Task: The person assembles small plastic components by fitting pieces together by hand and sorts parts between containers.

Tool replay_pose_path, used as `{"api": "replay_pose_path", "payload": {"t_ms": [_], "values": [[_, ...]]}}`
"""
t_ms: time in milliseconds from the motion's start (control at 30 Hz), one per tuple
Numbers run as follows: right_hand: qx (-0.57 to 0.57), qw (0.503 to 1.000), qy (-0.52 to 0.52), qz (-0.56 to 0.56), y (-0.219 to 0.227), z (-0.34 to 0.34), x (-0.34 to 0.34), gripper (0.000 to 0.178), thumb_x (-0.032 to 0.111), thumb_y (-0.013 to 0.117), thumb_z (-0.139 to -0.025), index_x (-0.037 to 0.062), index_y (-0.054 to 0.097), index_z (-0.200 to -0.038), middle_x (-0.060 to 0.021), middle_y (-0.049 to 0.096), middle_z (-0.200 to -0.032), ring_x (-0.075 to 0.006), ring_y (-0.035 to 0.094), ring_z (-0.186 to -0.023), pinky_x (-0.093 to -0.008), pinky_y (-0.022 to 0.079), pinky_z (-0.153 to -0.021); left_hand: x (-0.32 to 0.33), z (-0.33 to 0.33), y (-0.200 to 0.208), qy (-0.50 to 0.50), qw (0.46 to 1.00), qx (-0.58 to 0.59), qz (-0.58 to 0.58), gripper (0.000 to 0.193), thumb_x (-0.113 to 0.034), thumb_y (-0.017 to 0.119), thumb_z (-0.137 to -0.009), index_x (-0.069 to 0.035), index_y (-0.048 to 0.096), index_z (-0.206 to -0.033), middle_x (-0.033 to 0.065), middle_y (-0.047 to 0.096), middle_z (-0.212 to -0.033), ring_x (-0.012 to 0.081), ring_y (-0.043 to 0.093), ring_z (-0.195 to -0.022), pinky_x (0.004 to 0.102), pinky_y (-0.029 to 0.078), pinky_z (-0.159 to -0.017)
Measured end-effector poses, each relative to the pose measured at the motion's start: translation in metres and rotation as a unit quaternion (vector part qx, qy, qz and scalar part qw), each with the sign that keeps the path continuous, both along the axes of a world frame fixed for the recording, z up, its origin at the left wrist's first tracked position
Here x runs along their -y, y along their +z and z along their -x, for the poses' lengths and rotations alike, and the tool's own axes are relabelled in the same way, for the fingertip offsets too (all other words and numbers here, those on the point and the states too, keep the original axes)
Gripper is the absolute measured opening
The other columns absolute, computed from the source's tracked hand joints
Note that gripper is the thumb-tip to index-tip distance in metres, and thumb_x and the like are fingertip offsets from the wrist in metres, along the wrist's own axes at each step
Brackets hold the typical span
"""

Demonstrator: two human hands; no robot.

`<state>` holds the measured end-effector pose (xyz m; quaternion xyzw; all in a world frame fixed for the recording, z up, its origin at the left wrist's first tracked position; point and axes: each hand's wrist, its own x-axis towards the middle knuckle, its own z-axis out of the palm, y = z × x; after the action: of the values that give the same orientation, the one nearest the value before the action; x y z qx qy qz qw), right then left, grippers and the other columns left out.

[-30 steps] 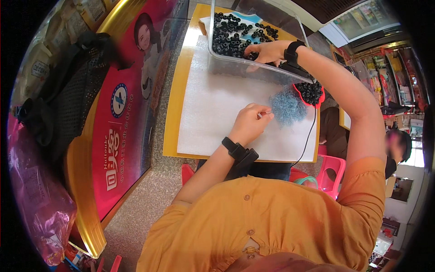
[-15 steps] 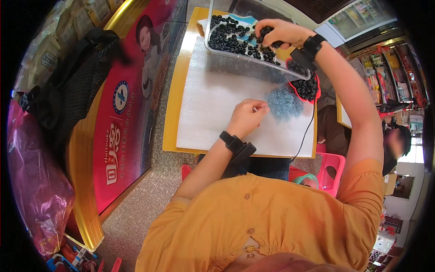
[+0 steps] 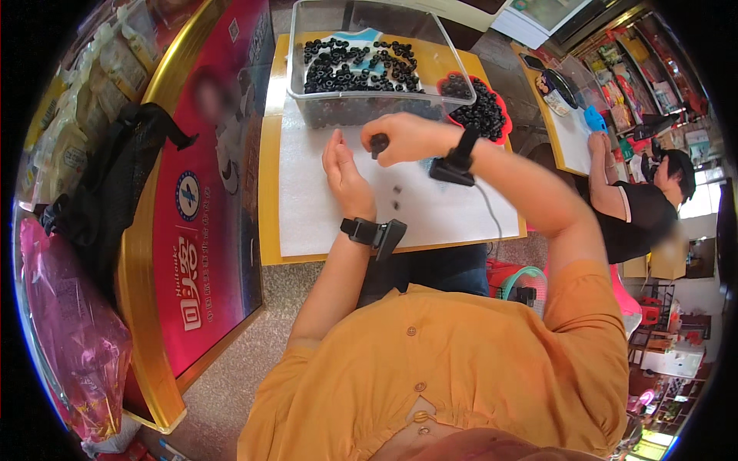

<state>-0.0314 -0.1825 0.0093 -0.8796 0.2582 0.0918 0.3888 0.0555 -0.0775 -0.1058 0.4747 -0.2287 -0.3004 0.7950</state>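
Observation:
My right hand [image 3: 411, 140] is above the white mat [image 3: 315, 230], its fingers curled around several small black ring-shaped pieces [image 3: 379, 144]. Below it, a couple of loose black pieces [image 3: 397, 194] appear blurred over the mat. My left hand [image 3: 347, 183] stands edge-down to the left of it, fingers stretched out and holding nothing I can see. Beyond both hands sits a clear plastic bin [image 3: 327, 104] with many black rings [image 3: 338, 77] in it. A red dish [image 3: 508, 117] of small black parts [image 3: 483, 114] lies at its right. My right hand and wrist mostly hide a bluish pile.
The mat rests on a yellow-edged table [image 3: 270, 192]. A dark cable [image 3: 492, 211] hangs by my right wrist. On the left stands a pink-sided counter [image 3: 196, 253]. A person in black [image 3: 634, 219] sits at another table [image 3: 565, 142] on the right.
My right hand has come from the bin toward me and left, over the mat, with black rings in it. My left hand has turned upright and its fingers have straightened. The head view has shifted.

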Motion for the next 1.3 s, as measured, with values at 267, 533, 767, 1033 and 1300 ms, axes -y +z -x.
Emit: {"api": "replay_pose_path", "payload": {"t_ms": [267,533,767,1033,1300], "values": [[0.119,0.969,-0.028,0.214,-0.060,0.013,-0.005,0.037,0.013,0.070,-0.079,0.0052,0.062,-0.114,-0.0187,0.056,-0.117,-0.0369,0.057,-0.108,-0.0409,0.049,-0.092,0.004,0.004,-0.004,-0.043,0.994,0.103,-0.013,0.051,-0.035,0.040,-0.107,0.004,0.048,-0.139,0.0169,0.048,-0.144,0.0265,0.043,-0.134,0.0359,0.032,-0.113],[0.163,0.946,0.031,0.279,-0.033,0.048,-0.009,0.043,0.014,0.073,-0.082,0.0143,0.065,-0.125,-0.0152,0.055,-0.138,-0.0320,0.054,-0.125,-0.0392,0.046,-0.102,0.006,-0.006,-0.009,-0.072,0.994,0.080,-0.001,0.051,-0.036,0.042,-0.106,0.004,0.052,-0.135,0.0153,0.055,-0.135,0.0228,0.050,-0.127,0.0344,0.035,-0.110],[0.048,0.992,-0.096,-0.071,0.014,0.105,-0.089,0.020,0.011,0.064,-0.092,0.0024,0.068,-0.110,-0.0121,0.065,-0.115,-0.0231,0.065,-0.098,-0.0293,0.055,-0.078,0.006,-0.004,-0.007,-0.012,0.998,-0.007,0.064,0.036,-0.025,0.049,-0.105,0.002,0.059,-0.125,0.0099,0.062,-0.125,0.0177,0.054,-0.120,0.0309,0.039,-0.106],[0.046,0.960,0.054,0.270,-0.114,0.155,-0.189,0.025,0.012,0.058,-0.085,-0.0031,0.068,-0.102,-0.0208,0.063,-0.109,-0.0288,0.069,-0.072,-0.0368,0.056,-0.057,0.010,-0.003,-0.011,-0.013,0.961,0.271,-0.058,0.050,-0.036,0.052,-0.100,0.002,0.056,-0.132,0.0215,0.032,-0.155,0.0347,0.035,-0.141,0.0390,0.031,-0.113],[-0.199,0.941,0.080,0.261,-0.153,0.129,-0.197,0.027,0.011,0.059,-0.083,0.0016,0.073,-0.104,-0.0184,0.070,-0.108,-0.0280,0.072,-0.083,-0.0390,0.057,-0.062,0.008,-0.001,-0.013,-0.090,0.938,0.330,-0.053,0.050,-0.038,0.049,-0.102,0.001,0.056,-0.133,0.0229,0.041,-0.150,0.0346,0.037,-0.140,0.0381,0.029,-0.115]]}}
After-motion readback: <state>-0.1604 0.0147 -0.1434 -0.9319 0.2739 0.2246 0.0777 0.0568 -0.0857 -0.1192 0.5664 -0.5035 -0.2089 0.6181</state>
